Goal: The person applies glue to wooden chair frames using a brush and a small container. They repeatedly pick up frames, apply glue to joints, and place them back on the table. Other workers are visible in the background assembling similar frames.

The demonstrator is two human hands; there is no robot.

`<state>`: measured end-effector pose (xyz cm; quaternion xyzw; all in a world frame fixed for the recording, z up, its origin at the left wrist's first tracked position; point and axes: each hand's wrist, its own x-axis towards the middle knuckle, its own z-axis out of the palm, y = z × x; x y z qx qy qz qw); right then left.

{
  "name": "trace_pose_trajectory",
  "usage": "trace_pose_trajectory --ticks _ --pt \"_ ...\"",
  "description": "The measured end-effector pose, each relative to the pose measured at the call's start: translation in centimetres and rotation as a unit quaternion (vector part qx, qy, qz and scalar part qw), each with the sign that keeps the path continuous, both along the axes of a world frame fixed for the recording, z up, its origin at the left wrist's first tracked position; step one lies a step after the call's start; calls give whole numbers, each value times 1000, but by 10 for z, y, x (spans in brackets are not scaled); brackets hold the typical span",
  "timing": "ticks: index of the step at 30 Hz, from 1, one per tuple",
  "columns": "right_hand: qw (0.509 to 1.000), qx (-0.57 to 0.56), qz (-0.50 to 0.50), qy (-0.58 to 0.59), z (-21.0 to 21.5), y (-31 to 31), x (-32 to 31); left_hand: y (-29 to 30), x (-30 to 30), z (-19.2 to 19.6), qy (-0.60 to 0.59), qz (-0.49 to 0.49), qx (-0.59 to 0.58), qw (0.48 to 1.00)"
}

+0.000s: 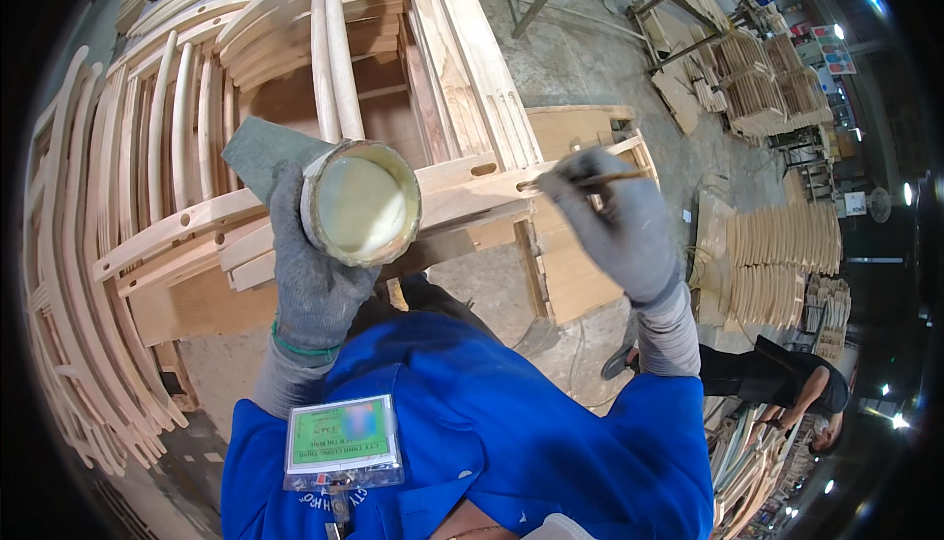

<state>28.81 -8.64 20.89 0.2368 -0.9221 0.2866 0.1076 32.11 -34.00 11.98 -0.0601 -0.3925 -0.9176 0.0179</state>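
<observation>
left hand point(313, 279): grey knit glove, wrapped around the side of a round pot point(360, 202), gripping it just left of the picture's centre, mouth of the pot tilted up at the camera.
pot contents: pale cream glue point(359, 206), smooth, filling the pot nearly to its crusted rim.
right hand point(618, 227): grey glove too, at 3 o'clock from the pot, fingers pinched around a thin stick-like brush point(597, 181).
brush: handle pointing toward 3 o'clock, working end lying toward 9 o'clock on a curved wooden rail point(462, 196); the tip itself is too small to make out.
curved rail: part of a bare wooden chair frame point(197, 230) lying under both hands, with oval mortise slots along it.
stack of frames point(128, 156): bent wooden chair parts piled from 8 o'clock round to 12 o'clock.
blue shirt point(492, 432): the person's own chest at 6 o'clock, a green-and-white badge in a clear holder point(342, 440) clipped to it.
floor point(580, 58): grey concrete at 1 o'clock.
further stacks point(787, 235): curved wooden pieces at 3 o'clock.
another person point(796, 392): dark clothes, bent over at 4 o'clock, well apart.
</observation>
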Motion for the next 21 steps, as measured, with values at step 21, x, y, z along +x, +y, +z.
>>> trace_pose_trajectory --ticks 21 --pt "861 -383 -177 -283 -3 44 -19 4 -16 25 -113 13 107 988"
